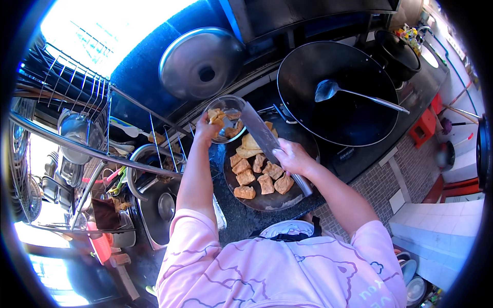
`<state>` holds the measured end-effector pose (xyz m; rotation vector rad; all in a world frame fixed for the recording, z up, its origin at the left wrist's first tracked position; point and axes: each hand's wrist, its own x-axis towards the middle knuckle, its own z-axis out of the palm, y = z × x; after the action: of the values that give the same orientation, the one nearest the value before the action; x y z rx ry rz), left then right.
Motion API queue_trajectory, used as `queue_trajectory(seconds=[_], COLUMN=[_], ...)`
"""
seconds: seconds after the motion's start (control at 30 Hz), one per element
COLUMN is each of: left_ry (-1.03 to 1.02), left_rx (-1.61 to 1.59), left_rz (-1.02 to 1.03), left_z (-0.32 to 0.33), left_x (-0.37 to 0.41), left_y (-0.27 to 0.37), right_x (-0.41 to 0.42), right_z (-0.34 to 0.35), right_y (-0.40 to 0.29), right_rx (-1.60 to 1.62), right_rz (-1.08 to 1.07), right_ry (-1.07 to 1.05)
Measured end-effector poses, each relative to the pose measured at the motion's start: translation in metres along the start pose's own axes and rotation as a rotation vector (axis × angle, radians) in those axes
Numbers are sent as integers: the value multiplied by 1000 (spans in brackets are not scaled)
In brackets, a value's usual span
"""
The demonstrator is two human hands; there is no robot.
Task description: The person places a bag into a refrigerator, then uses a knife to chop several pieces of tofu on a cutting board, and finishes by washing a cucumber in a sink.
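Note:
My left hand [207, 130] is at the near left side of a clear bowl [229, 141], its fingers around pale cut fried tofu pieces [216, 115]. Browner pieces of fried tofu [233, 132] lie inside the bowl. In my right hand [294, 157] is a cleaver [259, 130], gripped by its metal handle, with the blade slanting up to the bowl's right side. Under the blade lies a dark round chopping board [262, 202]. Several fried tofu chunks [266, 184] are spread on it, and flatter pale pieces [250, 143] lie behind them, partly covered by the cleaver.
A large black wok [308, 111] with a metal spatula [327, 91] in it stands right of the board. A metal lid [188, 63] leans behind. On the left, a wire dish rack [73, 150] overhangs the sink [154, 215]. A lidded black pot [398, 50] stands at far right.

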<state>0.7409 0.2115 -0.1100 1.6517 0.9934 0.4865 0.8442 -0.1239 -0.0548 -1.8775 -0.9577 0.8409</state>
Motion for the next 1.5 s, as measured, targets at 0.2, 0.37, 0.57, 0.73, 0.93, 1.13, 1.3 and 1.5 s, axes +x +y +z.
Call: queue_trajectory(seconds=[0.2,0.37,0.57,0.73,0.93,1.13,1.3,1.5], left_ry=[84,220,130,-283,-178,5,107,186], left_rx=[548,895,945,883,981,1011,591,633], left_rz=[-4,105,672,835,881,1026,1050,932], left_z=[14,27,50,83,96,105,118,131], left_x=[11,-8,-62,-132,-129,-100,-94,-84], left_y=[14,39,62,51,29,22,57,41], right_x=[-62,-101,-140,-159,-175,-186,-192,-193], right_z=[-21,-25,-28,-23,-17,-15,-11,-14], right_y=[26,49,65,75,84,85,97,91], right_rx=[61,70,-46,-54,-37,16,-39,7], right_rz=[250,340,328,282,258,280,271,248], right_ry=[-16,41,133,183,215,215,210,202])
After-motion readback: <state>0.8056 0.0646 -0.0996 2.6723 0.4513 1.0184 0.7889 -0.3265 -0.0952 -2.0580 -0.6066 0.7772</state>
